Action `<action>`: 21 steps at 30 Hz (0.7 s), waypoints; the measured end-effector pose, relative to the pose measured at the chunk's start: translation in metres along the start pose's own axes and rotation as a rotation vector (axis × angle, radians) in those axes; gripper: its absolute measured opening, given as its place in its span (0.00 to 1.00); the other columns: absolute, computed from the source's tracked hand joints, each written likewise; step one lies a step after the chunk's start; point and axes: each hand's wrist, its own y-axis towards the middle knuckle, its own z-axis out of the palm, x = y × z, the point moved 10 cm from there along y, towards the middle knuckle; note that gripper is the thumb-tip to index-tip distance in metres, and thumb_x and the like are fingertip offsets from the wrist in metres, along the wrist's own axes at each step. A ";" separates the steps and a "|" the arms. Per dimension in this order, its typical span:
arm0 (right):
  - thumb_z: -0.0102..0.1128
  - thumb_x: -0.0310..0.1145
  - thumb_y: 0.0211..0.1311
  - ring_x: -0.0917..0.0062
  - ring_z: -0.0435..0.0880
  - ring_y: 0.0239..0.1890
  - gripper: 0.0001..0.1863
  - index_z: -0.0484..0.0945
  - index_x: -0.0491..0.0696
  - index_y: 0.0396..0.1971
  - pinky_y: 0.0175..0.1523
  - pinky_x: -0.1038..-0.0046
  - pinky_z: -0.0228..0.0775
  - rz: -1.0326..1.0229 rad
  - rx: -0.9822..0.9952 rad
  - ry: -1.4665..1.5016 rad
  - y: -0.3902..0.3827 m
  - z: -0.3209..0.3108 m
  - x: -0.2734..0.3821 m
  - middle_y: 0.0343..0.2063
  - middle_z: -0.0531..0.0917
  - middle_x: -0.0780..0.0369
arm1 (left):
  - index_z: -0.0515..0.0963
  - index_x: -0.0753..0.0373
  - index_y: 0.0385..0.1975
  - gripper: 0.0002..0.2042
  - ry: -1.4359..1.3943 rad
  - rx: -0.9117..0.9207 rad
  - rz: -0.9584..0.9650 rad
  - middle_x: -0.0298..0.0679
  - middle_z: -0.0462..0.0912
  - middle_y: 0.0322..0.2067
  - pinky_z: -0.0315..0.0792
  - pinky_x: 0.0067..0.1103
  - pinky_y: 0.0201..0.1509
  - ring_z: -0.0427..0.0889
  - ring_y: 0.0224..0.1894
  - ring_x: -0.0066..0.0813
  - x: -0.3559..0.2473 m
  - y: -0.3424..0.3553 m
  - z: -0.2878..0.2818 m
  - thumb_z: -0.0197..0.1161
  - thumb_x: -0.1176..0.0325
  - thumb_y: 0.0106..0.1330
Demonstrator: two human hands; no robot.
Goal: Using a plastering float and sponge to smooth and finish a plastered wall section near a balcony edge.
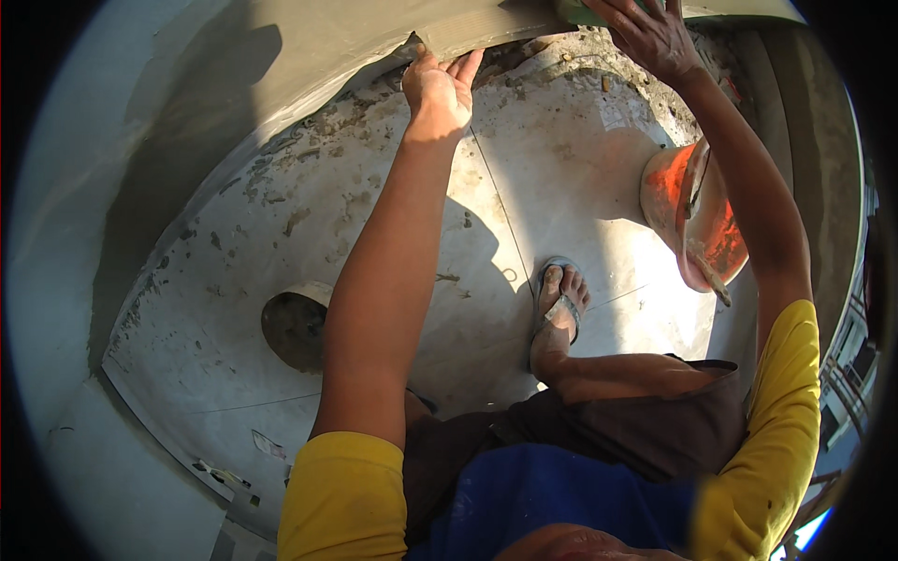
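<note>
My left hand point(440, 92) reaches up to the lower edge of the plastered grey wall point(355, 42). Its thumb and fingers are closed at the edge of a long grey-brown strip point(505, 28) lying along the wall; the fingertips are partly hidden. Farther right, at the top rim of the picture, my right hand point(659, 42) is on a green flat tool point(582, 12), which looks like a plastering float. Most of that tool is cut off by the picture's edge, and the fingers lie across it.
An orange-red bucket point(666, 187), smeared with grey and with a stick-like handle point(716, 280) at its rim, stands below my right forearm. A round pipe opening point(295, 329) is left of my left arm. Mortar crumbs point(599, 65) litter the pale floor point(524, 196) along the wall.
</note>
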 end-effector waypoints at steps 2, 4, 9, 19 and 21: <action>0.64 0.29 0.45 0.73 0.76 0.47 0.25 0.78 0.56 0.49 0.51 0.59 0.63 -0.069 -0.152 0.028 0.033 -0.029 0.035 0.43 0.79 0.70 | 0.60 0.72 0.60 0.18 0.024 -0.027 0.046 0.55 0.70 0.58 0.74 0.47 0.63 0.73 0.60 0.51 -0.006 0.002 -0.011 0.35 0.67 0.77; 0.59 0.33 0.49 0.75 0.77 0.44 0.17 0.81 0.55 0.43 0.47 0.64 0.64 -0.145 -0.297 0.079 0.066 -0.050 0.067 0.44 0.79 0.70 | 0.62 0.72 0.58 0.19 -0.012 -0.050 0.018 0.53 0.71 0.56 0.76 0.44 0.62 0.75 0.58 0.49 -0.005 0.005 -0.016 0.39 0.63 0.78; 0.55 0.38 0.55 0.72 0.74 0.52 0.14 0.78 0.59 0.43 0.51 0.57 0.63 -0.185 -0.169 0.070 0.064 -0.013 0.055 0.48 0.77 0.70 | 0.58 0.72 0.62 0.20 0.014 -0.020 0.021 0.57 0.65 0.61 0.73 0.48 0.64 0.69 0.64 0.53 -0.006 0.006 -0.015 0.32 0.69 0.76; 0.60 0.36 0.54 0.75 0.74 0.47 0.16 0.76 0.60 0.45 0.48 0.57 0.64 -0.079 -0.186 0.167 0.052 -0.035 0.054 0.41 0.75 0.70 | 0.63 0.73 0.58 0.19 0.038 -0.084 0.049 0.54 0.72 0.56 0.77 0.42 0.61 0.75 0.59 0.50 -0.008 0.003 -0.015 0.34 0.65 0.77; 0.55 0.37 0.57 0.76 0.73 0.50 0.14 0.74 0.61 0.45 0.50 0.58 0.64 -0.119 -0.180 0.119 0.064 -0.028 0.063 0.43 0.75 0.70 | 0.63 0.73 0.58 0.19 0.089 -0.048 0.056 0.54 0.72 0.57 0.77 0.41 0.61 0.75 0.59 0.50 -0.014 0.006 -0.018 0.35 0.66 0.77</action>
